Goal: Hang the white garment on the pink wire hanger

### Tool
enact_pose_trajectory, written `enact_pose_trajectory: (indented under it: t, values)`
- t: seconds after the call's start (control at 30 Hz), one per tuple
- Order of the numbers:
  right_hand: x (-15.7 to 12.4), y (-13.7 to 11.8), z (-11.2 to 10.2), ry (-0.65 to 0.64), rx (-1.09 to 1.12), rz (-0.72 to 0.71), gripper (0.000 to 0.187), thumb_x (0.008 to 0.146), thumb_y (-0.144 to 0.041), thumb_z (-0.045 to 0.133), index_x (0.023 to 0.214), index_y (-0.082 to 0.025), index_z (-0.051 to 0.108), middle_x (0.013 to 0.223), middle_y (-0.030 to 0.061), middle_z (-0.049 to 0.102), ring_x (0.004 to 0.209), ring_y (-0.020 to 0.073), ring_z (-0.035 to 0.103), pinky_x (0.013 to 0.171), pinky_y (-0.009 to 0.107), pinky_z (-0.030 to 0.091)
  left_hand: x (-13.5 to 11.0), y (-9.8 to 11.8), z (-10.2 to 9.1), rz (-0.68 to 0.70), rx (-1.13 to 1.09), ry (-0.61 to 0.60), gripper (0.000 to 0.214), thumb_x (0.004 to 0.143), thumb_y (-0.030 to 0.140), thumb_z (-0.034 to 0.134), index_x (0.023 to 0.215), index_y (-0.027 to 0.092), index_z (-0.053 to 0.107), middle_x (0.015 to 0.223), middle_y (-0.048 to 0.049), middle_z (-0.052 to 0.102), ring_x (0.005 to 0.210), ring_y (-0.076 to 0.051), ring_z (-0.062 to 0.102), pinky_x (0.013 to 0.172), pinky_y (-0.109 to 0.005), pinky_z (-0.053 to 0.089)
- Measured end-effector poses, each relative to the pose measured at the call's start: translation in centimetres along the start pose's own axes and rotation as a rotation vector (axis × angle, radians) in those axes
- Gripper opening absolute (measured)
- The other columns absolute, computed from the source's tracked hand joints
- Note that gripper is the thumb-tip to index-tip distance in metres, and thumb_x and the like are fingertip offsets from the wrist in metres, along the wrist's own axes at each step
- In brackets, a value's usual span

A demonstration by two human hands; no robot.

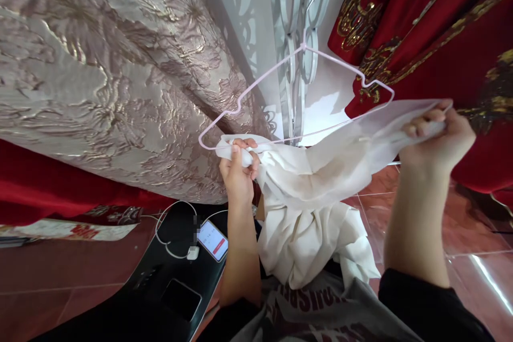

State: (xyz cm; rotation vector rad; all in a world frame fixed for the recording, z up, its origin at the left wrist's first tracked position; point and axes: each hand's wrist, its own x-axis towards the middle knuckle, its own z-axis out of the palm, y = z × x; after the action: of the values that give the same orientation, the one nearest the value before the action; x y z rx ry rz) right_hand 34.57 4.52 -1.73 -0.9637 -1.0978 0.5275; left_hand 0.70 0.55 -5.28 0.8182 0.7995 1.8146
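Observation:
A thin white cloth garment (320, 224) hangs between my hands, its lower folds gathered against my front. My left hand (241, 171) is closed on one end of its sheer band, close to the lower left corner of a pale pink wire hanger (272, 69). On the other side, my right hand (433, 133) grips the far end of the band and holds it stretched out to the right. The hanger's bottom bar runs along the upper edge of the cloth. Its hook points up near a white metal rack. I cannot tell whether the cloth is looped over the bar.
Beige brocade fabric (120, 75) hangs at the left, and red gold-trimmed drapes (433, 26) at the right. Behind the hanger stands a white scrolled metal rack (294, 64). A black bench (144, 283) holds a lit phone (213, 240), a dark phone (181, 299) and a charger cable (160, 224).

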Motion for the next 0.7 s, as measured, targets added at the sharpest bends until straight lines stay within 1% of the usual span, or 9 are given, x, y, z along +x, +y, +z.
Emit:
enact_pose_trajectory:
  t: [0.07,0.1,0.13,0.2,0.27,0.33,0.47,0.57,0.7]
  values:
    - [-3.7,0.4,1.2,0.198,0.107,0.023,0.022,0.089,-0.045,0.053,0.084,-0.024,0.058,0.063,-0.0028,0.036,0.045,0.0074,0.020,0.045,0.025,0.015,-0.1,-0.2,0.2,-0.022,-0.004,-0.005,0.041,0.081,0.050,0.083,0.081,0.017,0.059,0.087,-0.0032,0.065,0.043,-0.003,0.046,0.032,-0.014,0.024]
    - [-5.5,0.2,2.3,0.218,0.062,0.014,0.018,0.089,-0.040,0.058,0.090,-0.023,0.062,0.064,-0.0027,0.044,0.045,0.0072,0.025,0.045,0.025,0.017,-0.2,-0.3,0.4,-0.035,-0.013,-0.011,0.041,0.081,0.050,0.083,0.081,0.017,0.058,0.088,-0.0032,0.065,0.044,-0.003,0.045,0.032,-0.013,0.023]
    - [-7.0,-0.2,3.4,0.166,-0.002,0.012,0.021,0.091,-0.042,0.059,0.094,-0.022,0.064,0.063,-0.0025,0.050,0.045,0.0072,0.030,0.045,0.025,0.019,-0.4,-0.4,0.5,-0.047,-0.023,-0.017,0.040,0.082,0.050,0.082,0.081,0.018,0.058,0.089,-0.0032,0.065,0.044,-0.003,0.045,0.032,-0.013,0.023]
    - [-8.9,-1.0,5.8,-0.087,-0.148,0.036,0.030,0.095,-0.047,0.057,0.101,-0.019,0.067,0.066,-0.0011,0.057,0.051,0.0078,0.040,0.050,0.025,0.029,-0.7,-0.5,0.7,-0.064,-0.041,-0.025,0.038,0.083,0.049,0.081,0.082,0.018,0.059,0.091,-0.0033,0.064,0.046,-0.002,0.045,0.032,-0.013,0.022]
    - [-9.1,-1.2,7.8,-0.338,-0.250,0.085,0.037,0.099,-0.052,0.052,0.100,-0.018,0.067,0.067,-0.0005,0.058,0.056,0.0084,0.045,0.056,0.026,0.037,-1.0,-0.6,1.0,-0.078,-0.054,-0.026,0.037,0.084,0.048,0.081,0.083,0.018,0.060,0.092,-0.0030,0.064,0.045,-0.001,0.042,0.032,-0.013,0.021]
    - [-8.5,-0.4,9.1,-0.457,-0.306,0.150,0.040,0.100,-0.055,0.048,0.094,-0.019,0.065,0.063,-0.0014,0.055,0.058,0.0091,0.046,0.059,0.026,0.039,-1.5,-0.7,1.2,-0.099,-0.064,-0.028,0.035,0.085,0.046,0.081,0.084,0.018,0.060,0.094,-0.0029,0.065,0.045,0.000,0.039,0.033,-0.012,0.020]
    - [-7.8,2.2,10.2,-0.308,-0.386,0.198,0.043,0.096,-0.058,0.054,0.078,-0.019,0.056,0.059,-0.0027,0.047,0.057,0.0093,0.042,0.057,0.027,0.034,-2.2,-1.1,1.0,-0.176,-0.060,-0.044,0.028,0.085,0.041,0.080,0.090,0.018,0.064,0.103,-0.0061,0.070,0.045,0.000,0.038,0.034,-0.012,0.022]
    - [-8.1,2.7,10.1,-0.207,-0.391,0.168,0.045,0.093,-0.056,0.059,0.070,-0.020,0.046,0.060,-0.0026,0.044,0.057,0.0086,0.038,0.056,0.027,0.030,-2.2,-0.8,-0.4,-0.188,-0.015,0.010,0.032,0.081,0.039,0.083,0.103,0.020,0.071,0.123,-0.0127,0.072,0.047,-0.002,0.042,0.035,-0.014,0.023]
    - [-7.9,2.3,10.0,-0.224,-0.367,0.156,0.047,0.093,-0.054,0.059,0.066,-0.020,0.041,0.058,-0.0035,0.039,0.056,0.0082,0.035,0.055,0.027,0.028,-0.7,2.2,-3.4,-0.117,0.018,0.067,0.042,0.080,0.049,0.077,0.108,0.018,0.077,0.141,-0.0188,0.065,0.052,-0.005,0.045,0.034,-0.018,0.022]
